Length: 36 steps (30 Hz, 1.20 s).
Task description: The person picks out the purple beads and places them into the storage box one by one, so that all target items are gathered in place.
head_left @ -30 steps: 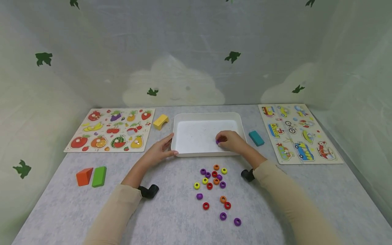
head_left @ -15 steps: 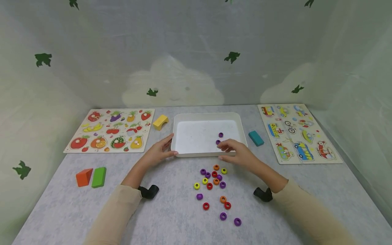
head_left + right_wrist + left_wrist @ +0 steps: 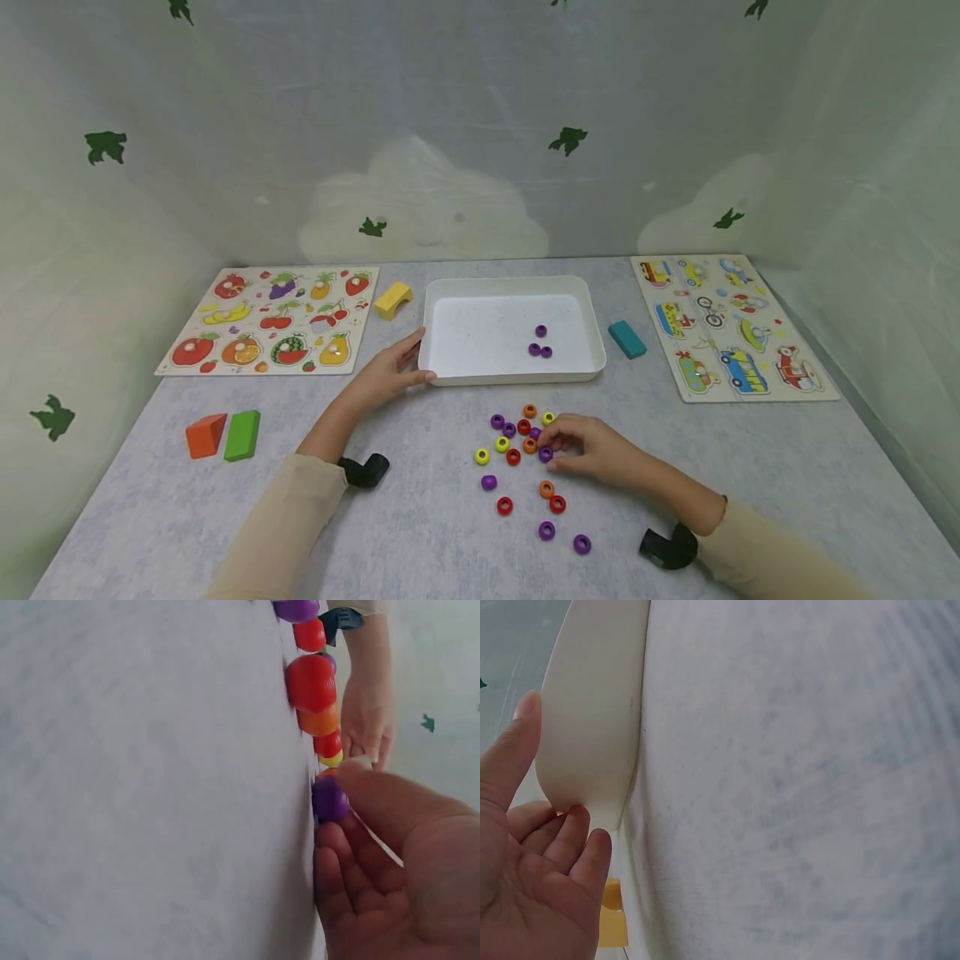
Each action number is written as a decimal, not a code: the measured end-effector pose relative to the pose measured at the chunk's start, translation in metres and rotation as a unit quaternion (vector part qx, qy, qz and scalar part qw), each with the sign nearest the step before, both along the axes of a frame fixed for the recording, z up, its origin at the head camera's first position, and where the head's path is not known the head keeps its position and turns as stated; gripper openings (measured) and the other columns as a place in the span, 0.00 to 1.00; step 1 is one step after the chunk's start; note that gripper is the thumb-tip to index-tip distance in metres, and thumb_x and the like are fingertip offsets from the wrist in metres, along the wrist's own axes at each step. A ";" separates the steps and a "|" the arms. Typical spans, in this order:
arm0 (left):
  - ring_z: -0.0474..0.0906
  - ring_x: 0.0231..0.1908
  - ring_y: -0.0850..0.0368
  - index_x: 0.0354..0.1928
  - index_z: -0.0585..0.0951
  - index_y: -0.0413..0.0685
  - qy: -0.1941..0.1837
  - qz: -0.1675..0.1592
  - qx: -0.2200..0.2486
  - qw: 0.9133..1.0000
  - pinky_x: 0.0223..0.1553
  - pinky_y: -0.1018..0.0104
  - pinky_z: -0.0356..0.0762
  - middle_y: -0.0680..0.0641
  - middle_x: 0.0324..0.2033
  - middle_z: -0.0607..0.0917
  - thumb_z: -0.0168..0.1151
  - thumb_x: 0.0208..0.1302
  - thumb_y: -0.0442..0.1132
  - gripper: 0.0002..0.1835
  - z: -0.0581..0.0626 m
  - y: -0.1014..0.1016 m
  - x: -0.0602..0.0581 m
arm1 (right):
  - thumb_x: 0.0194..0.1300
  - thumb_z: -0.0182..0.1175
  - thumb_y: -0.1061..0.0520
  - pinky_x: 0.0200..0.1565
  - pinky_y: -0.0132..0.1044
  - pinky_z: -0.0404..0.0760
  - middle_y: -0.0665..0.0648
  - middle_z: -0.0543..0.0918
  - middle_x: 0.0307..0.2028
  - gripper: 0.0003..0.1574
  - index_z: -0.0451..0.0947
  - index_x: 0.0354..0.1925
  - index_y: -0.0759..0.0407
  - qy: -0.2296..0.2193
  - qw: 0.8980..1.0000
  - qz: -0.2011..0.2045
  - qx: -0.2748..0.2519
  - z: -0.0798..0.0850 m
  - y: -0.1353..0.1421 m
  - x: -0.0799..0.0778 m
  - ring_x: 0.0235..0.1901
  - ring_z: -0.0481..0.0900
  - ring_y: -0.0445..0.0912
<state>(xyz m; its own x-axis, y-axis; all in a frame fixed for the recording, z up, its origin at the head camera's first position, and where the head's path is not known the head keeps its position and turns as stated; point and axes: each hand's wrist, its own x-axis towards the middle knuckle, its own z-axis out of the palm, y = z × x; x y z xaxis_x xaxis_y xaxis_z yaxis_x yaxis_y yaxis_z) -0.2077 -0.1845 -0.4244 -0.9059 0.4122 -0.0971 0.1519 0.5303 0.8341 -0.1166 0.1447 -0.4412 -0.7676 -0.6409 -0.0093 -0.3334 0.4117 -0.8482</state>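
Lying flat at the far left, the fruit board [image 3: 262,332] has the orange block [image 3: 205,437] and the green block [image 3: 242,435] just in front of it, all well off to the side, so presumably parked there to leave the middle of the bench [image 3: 420,508] free for working. Along comes the yellow block [image 3: 393,300], standing on the bench between board and tray.

Now the left hand [image 3: 386,375]: it rests on the near left corner of the white tray [image 3: 480,333], fingers on the side wall, thumb by the front, relaxed rather than clamped; it looks like a brace against sliding. Inside the tray, toward the right, sit three purple beads [image 3: 535,350], close together.

In front of the tray, loose beads [image 3: 489,482] in purple, red, orange and yellow lie scattered, within easy reach. And here's the right hand [image 3: 588,450], well apart from its partner, pinching a purple bead [image 3: 330,801] between thumb and finger, low at the bench, a fingertip hold that seems to suit so small a piece among close neighbours. Further right, the teal block [image 3: 627,339], then the vehicle board [image 3: 729,335], again set aside.
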 end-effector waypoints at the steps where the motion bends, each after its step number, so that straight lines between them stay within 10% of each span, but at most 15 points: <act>1: 0.50 0.57 0.61 0.62 0.48 0.53 0.000 0.000 0.000 1.000 0.55 0.68 0.52 0.54 0.60 0.49 0.60 0.43 0.53 0.46 0.000 0.000 0.000 | 0.48 0.60 0.54 0.34 0.30 0.72 0.45 0.74 0.33 0.13 0.74 0.36 0.49 0.012 1.000 0.003 0.008 -0.001 0.000 0.000 0.33 0.70 0.40; 10: 0.50 0.57 0.62 0.62 0.48 0.51 0.002 -0.002 0.003 1.000 0.55 0.68 0.52 0.53 0.60 0.49 0.60 0.43 0.53 0.46 -0.001 0.000 -0.001 | 0.50 0.59 0.57 0.34 0.29 0.73 0.43 0.75 0.31 0.11 0.74 0.36 0.49 0.033 0.999 -0.023 0.027 0.014 -0.002 -0.011 0.31 0.71 0.37; 20: 0.51 0.57 0.61 0.62 0.48 0.51 0.007 -0.001 0.008 1.000 0.55 0.68 0.52 0.53 0.60 0.49 0.61 0.43 0.51 0.45 -0.002 0.000 -0.001 | 0.52 0.56 0.56 0.41 0.34 0.73 0.48 0.74 0.36 0.13 0.73 0.39 0.55 0.103 0.982 -0.160 -0.008 0.032 0.004 -0.083 0.35 0.72 0.39; 27: 0.51 0.57 0.60 0.62 0.48 0.49 0.006 -0.001 0.006 1.000 0.55 0.66 0.53 0.52 0.60 0.49 0.60 0.43 0.52 0.46 -0.002 0.000 -0.002 | 0.52 0.56 0.55 0.41 0.35 0.72 0.49 0.75 0.37 0.12 0.72 0.39 0.54 0.054 0.974 -0.207 0.080 0.021 -0.001 -0.124 0.37 0.72 0.43; 36: 0.50 0.57 0.60 0.62 0.48 0.49 0.005 0.001 0.009 1.000 0.55 0.67 0.53 0.52 0.60 0.49 0.61 0.43 0.52 0.46 -0.002 0.000 -0.001 | 0.54 0.55 0.61 0.39 0.35 0.72 0.52 0.73 0.32 0.06 0.72 0.34 0.54 -0.004 0.962 -0.220 0.161 0.019 -0.016 -0.135 0.34 0.69 0.45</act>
<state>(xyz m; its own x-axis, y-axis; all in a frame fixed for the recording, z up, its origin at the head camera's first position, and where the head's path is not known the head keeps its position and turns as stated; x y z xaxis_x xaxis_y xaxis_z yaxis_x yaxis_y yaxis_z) -0.2089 -0.1848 -0.4262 -0.9079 0.4115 -0.0797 0.1598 0.5156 0.8418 -0.2514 0.1292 -0.4226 -0.9630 -0.2171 -0.1597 -0.0615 0.7539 -0.6542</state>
